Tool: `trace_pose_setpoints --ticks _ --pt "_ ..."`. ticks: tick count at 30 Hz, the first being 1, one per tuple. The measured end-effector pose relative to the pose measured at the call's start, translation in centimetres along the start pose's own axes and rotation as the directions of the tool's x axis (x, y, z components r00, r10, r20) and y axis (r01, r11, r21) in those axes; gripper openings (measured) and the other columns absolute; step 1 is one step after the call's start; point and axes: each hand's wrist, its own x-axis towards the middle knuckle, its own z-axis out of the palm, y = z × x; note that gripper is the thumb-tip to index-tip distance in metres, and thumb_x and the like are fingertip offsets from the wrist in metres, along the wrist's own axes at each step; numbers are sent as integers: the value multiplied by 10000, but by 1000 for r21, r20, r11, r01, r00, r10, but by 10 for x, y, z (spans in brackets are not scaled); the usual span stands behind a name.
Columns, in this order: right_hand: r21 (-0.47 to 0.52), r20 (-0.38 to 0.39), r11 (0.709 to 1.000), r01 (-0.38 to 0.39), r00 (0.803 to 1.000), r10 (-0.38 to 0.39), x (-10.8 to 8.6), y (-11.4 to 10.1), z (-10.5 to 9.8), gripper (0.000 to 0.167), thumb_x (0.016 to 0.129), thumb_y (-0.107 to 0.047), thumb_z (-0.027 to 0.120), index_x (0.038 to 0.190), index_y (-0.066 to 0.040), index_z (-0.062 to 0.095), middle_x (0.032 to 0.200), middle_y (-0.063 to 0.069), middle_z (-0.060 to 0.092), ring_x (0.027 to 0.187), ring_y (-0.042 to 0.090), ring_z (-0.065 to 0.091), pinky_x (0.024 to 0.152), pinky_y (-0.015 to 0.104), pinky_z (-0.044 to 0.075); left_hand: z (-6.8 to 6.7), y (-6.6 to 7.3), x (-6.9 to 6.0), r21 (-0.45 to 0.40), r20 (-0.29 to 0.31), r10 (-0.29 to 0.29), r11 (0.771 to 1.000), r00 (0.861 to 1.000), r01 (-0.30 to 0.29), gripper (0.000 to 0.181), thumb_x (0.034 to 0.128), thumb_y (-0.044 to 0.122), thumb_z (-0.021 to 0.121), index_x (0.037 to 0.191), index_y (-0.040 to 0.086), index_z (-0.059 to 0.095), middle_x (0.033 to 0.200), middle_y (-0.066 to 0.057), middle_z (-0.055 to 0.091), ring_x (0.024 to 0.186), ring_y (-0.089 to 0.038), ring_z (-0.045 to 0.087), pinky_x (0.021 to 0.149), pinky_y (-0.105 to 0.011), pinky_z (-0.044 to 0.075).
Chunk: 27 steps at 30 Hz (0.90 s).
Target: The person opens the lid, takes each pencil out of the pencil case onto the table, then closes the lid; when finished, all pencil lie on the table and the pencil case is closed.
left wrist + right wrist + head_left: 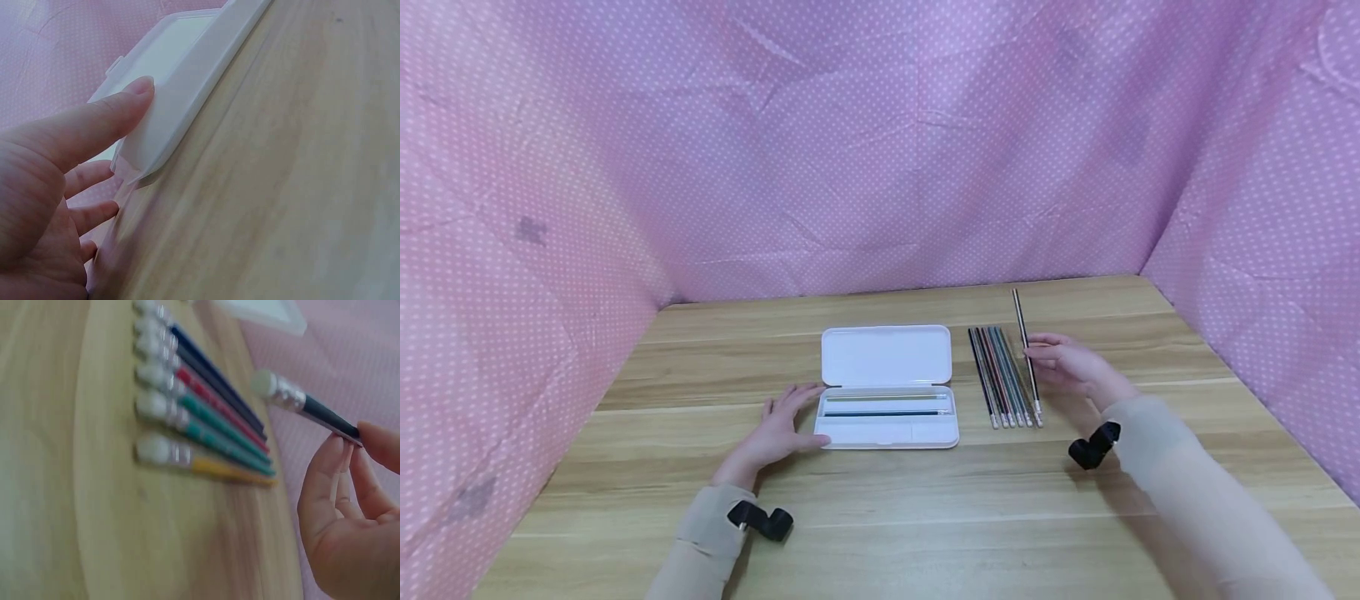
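Note:
My right hand [1067, 365] pinches a dark pencil [322, 415] between thumb and fingertips, raised above the table with its white eraser end toward me. Just left of it, a row of several pencils [996, 375] lies side by side, erasers toward me; dark, red, green and yellow ones show in the right wrist view. A white pencil case [857, 435] lies with its lid [886, 356] folded back. Inside are a yellowish pencil [887, 397] and a dark green pencil [887, 413]. My left hand [781, 427] rests at its left end, thumb against the front wall, fingers spread.
The wooden table [880, 517] carries the case and the pencils. A pink dotted cloth [880, 167] hangs behind the table and along both sides. Each wrist wears a black camera [1093, 446].

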Motion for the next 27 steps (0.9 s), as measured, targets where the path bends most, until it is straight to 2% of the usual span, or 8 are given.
trace_pose_setpoints --ticks 3,5,10,12,14,19,22,27 --pt "-98 -38 995 -32 999 29 3 1 -9 522 961 -103 509 1375 106 270 861 -163 635 815 -44 587 745 133 493 0 0 0 2 0 0 1000 1000 0 807 756 273 788 1437 109 387 1515 -195 290 1418 -466 58 1081 -654 -108" --pt "-197 -66 979 -51 997 39 5 2 -13 561 953 -109 522 1386 127 256 906 -123 645 823 -34 596 757 148 505 0 -1 0 3 0 0 1000 1000 0 806 756 272 788 1436 108 388 1515 -196 290 1417 -469 58 1080 -655 -109" --pt "-384 -129 918 -98 990 52 9 4 -16 552 953 -113 527 1393 128 293 1195 140 576 909 31 585 886 247 523 1 -1 0 -1 1 -4 1000 1000 4 809 753 280 789 1437 115 389 1516 -190 290 1420 -464 53 1082 -649 -116" --pt "-392 -145 913 -114 987 61 11 5 -15 542 950 -103 531 1390 124 308 1236 194 533 909 47 577 899 269 523 1 -1 0 -2 1 -6 1000 1000 6 808 754 282 788 1438 120 389 1517 -187 290 1421 -461 51 1083 -649 -115" --pt "-397 -157 910 -122 986 64 13 6 -14 535 940 -85 541 1375 134 321 1187 183 558 881 49 586 864 265 538 1 -2 0 -1 0 -8 1000 1000 8 808 753 283 789 1438 127 390 1519 -179 291 1423 -456 53 1086 -645 -111" --pt "-492 -193 861 -126 981 34 17 10 -12 498 902 -52 573 1314 161 390 1035 132 614 740 23 585 675 209 550 1 -1 0 8 1 -4 1000 1000 3 814 752 301 788 1440 131 387 1522 -168 292 1422 -454 60 1088 -645 -105" --pt "-531 -212 836 -135 977 23 19 12 -10 473 893 -41 578 1292 157 417 1071 183 597 718 27 573 640 201 539 1 0 0 8 1 3 1000 1000 -3 815 753 300 786 1440 123 385 1521 -171 293 1420 -460 61 1085 -650 -102" --pt "-548 -242 824 -144 970 9 21 12 -6 449 866 -25 595 1254 151 454 1089 220 582 687 44 570 617 205 537 0 0 0 3 2 -4 1000 1000 4 811 754 291 786 1441 127 385 1526 -160 289 1425 -450 56 1092 -642 -103"
